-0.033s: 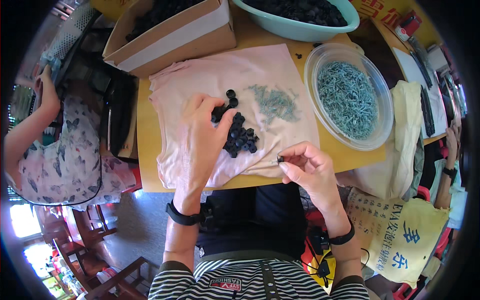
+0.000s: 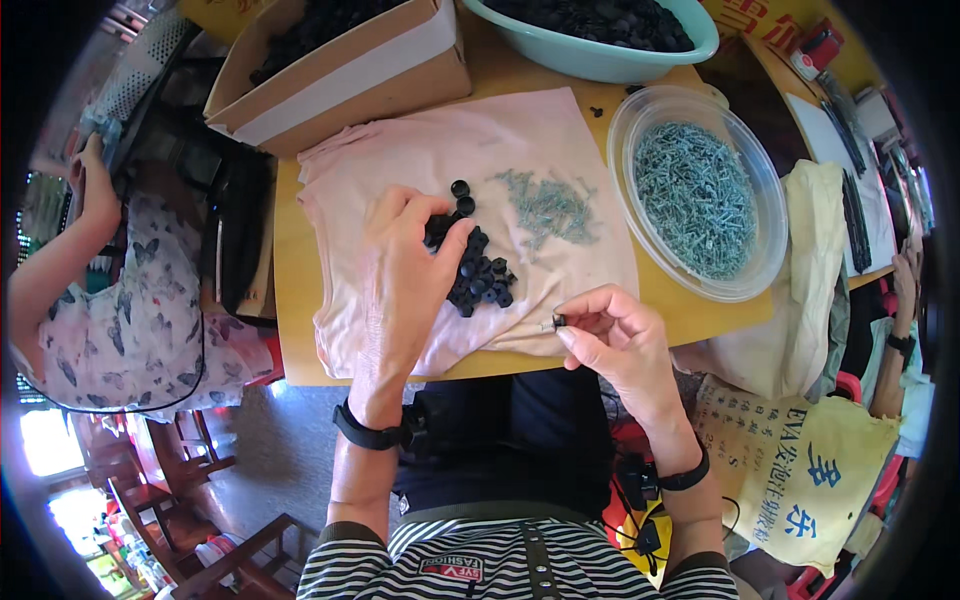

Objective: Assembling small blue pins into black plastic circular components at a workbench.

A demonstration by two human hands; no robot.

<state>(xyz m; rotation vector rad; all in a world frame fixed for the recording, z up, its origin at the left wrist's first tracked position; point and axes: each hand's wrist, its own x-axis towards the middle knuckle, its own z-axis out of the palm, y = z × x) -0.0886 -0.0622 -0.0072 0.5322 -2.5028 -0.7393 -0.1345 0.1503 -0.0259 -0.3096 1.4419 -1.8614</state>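
A heap of small black round parts (image 2: 482,280) lies on a pink cloth (image 2: 400,160) spread over the wooden table (image 2: 290,300). My left hand (image 2: 405,270) rests on the heap's left side, with fingers and thumb curled onto some of the parts. My right hand (image 2: 620,345) is at the cloth's near edge and pinches one small black part with a metal piece (image 2: 556,321) between thumb and fingertips. A loose scatter of grey screws (image 2: 550,205) lies on the cloth beyond the heap.
A clear plastic bowl (image 2: 622,150) of screws stands at the right. A teal basin (image 2: 590,58) and a cardboard box (image 2: 350,75), both holding black parts, stand at the back. A person in a butterfly-print garment (image 2: 120,300) sits at the left. A yellow printed bag (image 2: 800,470) lies at the lower right.
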